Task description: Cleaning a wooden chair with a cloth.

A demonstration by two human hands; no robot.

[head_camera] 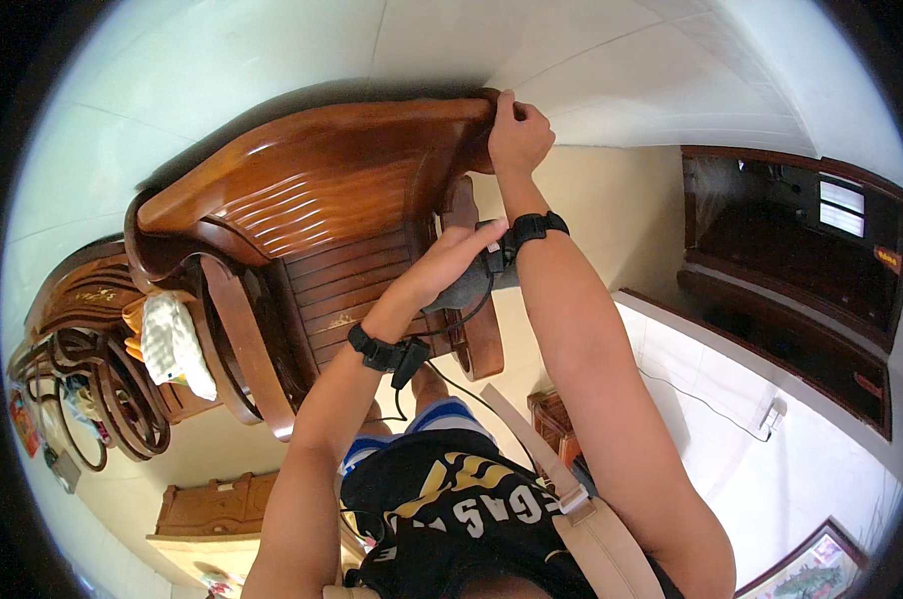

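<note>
A dark, polished wooden armchair [347,277] with a slatted seat and back stands before me against the wall. My right hand [522,138] is curled around the upper right corner of its backrest [332,123]. Lower down, my left hand [455,258] is over the chair's right armrest [485,344], thumb stretched out. Just beneath that hand is a grey, cloth-like thing [459,293]; the fingers are hidden, so I cannot tell whether they hold it. Black straps with small devices circle my left wrist [384,352] and right wrist [534,227].
More carved wooden seating [92,292] is at the left, with a white cloth [174,341] over an armrest. A wooden cabinet [212,505] stands at lower left. At right are a dark-framed glossy panel [788,247] and a cable [706,397] on white tiles.
</note>
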